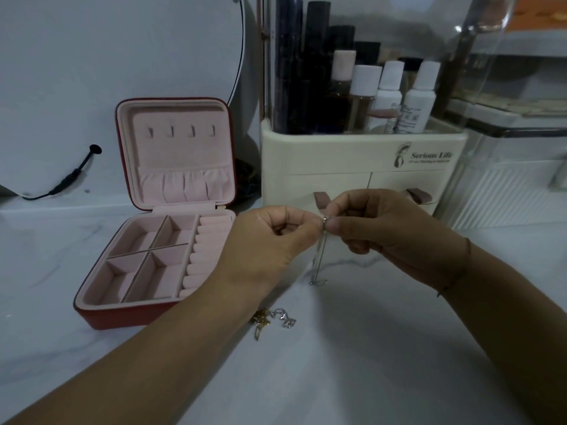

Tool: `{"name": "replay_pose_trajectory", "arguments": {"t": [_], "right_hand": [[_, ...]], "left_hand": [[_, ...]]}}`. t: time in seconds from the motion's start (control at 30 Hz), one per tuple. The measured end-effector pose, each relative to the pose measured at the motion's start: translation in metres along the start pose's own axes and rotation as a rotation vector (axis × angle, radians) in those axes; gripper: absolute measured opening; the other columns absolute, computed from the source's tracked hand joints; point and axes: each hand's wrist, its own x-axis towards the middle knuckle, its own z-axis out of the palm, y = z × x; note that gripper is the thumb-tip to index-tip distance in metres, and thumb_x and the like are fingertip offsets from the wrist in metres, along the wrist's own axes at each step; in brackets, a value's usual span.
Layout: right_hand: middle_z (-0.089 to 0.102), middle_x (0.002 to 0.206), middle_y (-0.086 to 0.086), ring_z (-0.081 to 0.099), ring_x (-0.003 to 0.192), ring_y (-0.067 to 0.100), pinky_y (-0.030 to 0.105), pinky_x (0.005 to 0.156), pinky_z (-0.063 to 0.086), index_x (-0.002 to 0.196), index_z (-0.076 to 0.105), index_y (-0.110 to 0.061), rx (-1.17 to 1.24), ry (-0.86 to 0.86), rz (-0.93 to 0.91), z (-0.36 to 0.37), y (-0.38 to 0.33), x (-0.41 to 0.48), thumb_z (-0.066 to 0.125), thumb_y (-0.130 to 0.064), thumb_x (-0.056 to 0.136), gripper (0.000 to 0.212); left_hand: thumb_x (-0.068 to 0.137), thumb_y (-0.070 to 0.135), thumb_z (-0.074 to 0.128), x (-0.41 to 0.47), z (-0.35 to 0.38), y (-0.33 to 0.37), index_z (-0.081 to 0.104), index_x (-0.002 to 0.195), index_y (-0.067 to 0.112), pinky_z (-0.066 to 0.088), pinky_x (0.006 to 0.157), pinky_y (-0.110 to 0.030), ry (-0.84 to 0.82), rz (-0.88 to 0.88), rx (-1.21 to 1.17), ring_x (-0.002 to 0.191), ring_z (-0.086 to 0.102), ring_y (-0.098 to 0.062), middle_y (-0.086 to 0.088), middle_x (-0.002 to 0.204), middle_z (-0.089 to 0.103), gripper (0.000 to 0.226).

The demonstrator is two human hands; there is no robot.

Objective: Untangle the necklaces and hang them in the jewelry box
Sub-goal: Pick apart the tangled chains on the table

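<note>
I see the silver necklace (321,256) pinched at its top between the left hand (270,240) and right hand (386,231), dangling to the countertop (383,348). A gold-and-silver chain tangle (274,320) lies below; the open jewelry box (159,228) sits left.

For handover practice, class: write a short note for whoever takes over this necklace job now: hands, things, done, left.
Left hand and right hand both pinch the top of a thin silver chain necklace hanging toward the white tabletop.
Gold and silver chain tangle lies by the left forearm.
Red square jewelry box, pink lined, stands open; four lid hooks bare.
Done: nothing hung. Left: untangle, hang all.
</note>
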Motion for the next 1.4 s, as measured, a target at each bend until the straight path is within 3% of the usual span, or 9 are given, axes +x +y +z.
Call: {"name": "replay_pose_trajectory", "arguments": {"t": [0.2,0.3,0.43,0.57,0.8,0.93,1.07,1.27,1.4], "right_hand": [[0.049,0.058,0.004,0.041,0.052,0.009,0.019,0.05,0.038,0.081,0.066,-0.004,-0.062,0.023,0.065,0.004,0.003,0.0017,0.062,-0.019,0.072,0.018],[0.048,0.057,0.001,0.039,0.051,0.008,0.017,0.048,0.036,0.08,0.064,-0.005,-0.043,0.02,0.065,0.0053,0.0034,0.002,0.061,-0.018,0.073,0.015],[0.045,0.062,0.005,0.035,0.053,0.011,0.018,0.049,0.033,0.088,0.064,-0.002,0.01,-0.008,0.028,0.0041,0.0025,0.0009,0.065,-0.004,0.084,0.005],[0.052,0.06,-0.004,0.04,0.053,0.005,0.017,0.051,0.037,0.093,0.066,-0.002,-0.01,-0.041,0.018,0.0045,0.0029,0.0007,0.068,-0.018,0.072,0.026],[0.046,0.055,-0.002,0.033,0.051,0.008,0.017,0.048,0.031,0.085,0.065,-0.004,0.029,-0.025,0.019,0.0053,0.0025,0.0008,0.066,-0.018,0.074,0.018],[0.044,0.054,-0.003,0.033,0.05,0.007,0.016,0.047,0.032,0.08,0.063,-0.006,-0.006,-0.046,0.03,0.0044,0.002,0.0003,0.065,-0.009,0.083,0.004],[0.044,0.058,-0.001,0.036,0.054,0.009,0.019,0.051,0.034,0.077,0.06,-0.009,0.005,-0.055,0.064,0.0042,0.0018,-0.0002,0.058,-0.017,0.076,0.008],[0.049,0.062,0.004,0.042,0.056,0.014,0.021,0.052,0.04,0.071,0.053,-0.011,0.144,-0.061,0.101,0.0032,0.005,0.0014,0.054,-0.013,0.074,0.004],[0.061,0.073,0.01,0.054,0.063,0.018,0.024,0.06,0.048,0.084,0.056,-0.007,0.208,-0.108,0.098,0.0019,0.0056,0.0004,0.055,-0.01,0.077,0.007]], "left_hand": [[0.08,0.006,0.071,-0.0018,0.0019,0.0039,0.07,0.071,0.013,0.035,0.046,-0.007,0.0,0.087,0.052,0.046,0.044,0.003,0.013,0.049,0.055,0.011],[0.081,0.003,0.069,-0.0016,0.0033,0.0041,0.069,0.07,0.012,0.034,0.046,-0.006,0.009,0.082,0.05,0.046,0.043,0.002,0.011,0.051,0.055,0.014],[0.08,0.007,0.064,0.001,0.0029,0.0024,0.068,0.068,0.018,0.042,0.056,-0.015,-0.001,0.036,0.04,0.065,0.049,-0.016,-0.008,0.067,0.059,0.017],[0.084,0.006,0.063,0.0002,0.0011,0.0035,0.068,0.07,0.017,0.042,0.064,-0.026,-0.015,-0.007,0.028,0.069,0.049,-0.02,-0.012,0.072,0.058,0.019],[0.082,0.009,0.063,0.0003,0.0021,0.0045,0.068,0.072,0.013,0.042,0.069,-0.031,-0.047,-0.056,0.015,0.07,0.049,-0.02,-0.01,0.071,0.058,0.012],[0.085,0.003,0.061,-0.0001,0.0036,0.0045,0.068,0.074,0.009,0.044,0.064,-0.022,-0.059,-0.069,0.013,0.067,0.05,-0.016,-0.006,0.067,0.059,0.014],[0.086,0.003,0.059,-0.0021,0.0055,0.0075,0.068,0.078,0.003,0.044,0.061,-0.015,-0.054,-0.059,-0.02,0.066,0.052,-0.011,-0.005,0.067,0.06,0.012],[0.087,0.009,0.056,0.0024,0.0005,0.0096,0.07,0.056,0.017,0.051,0.088,-0.037,0.041,-0.109,-0.104,0.07,0.056,-0.012,0.004,0.061,0.063,0.035],[0.086,0.016,0.061,0.0026,-0.0008,0.0086,0.072,0.06,0.017,0.051,0.088,-0.041,0.013,-0.122,-0.082,0.073,0.056,-0.016,-0.002,0.065,0.063,0.028]]}}
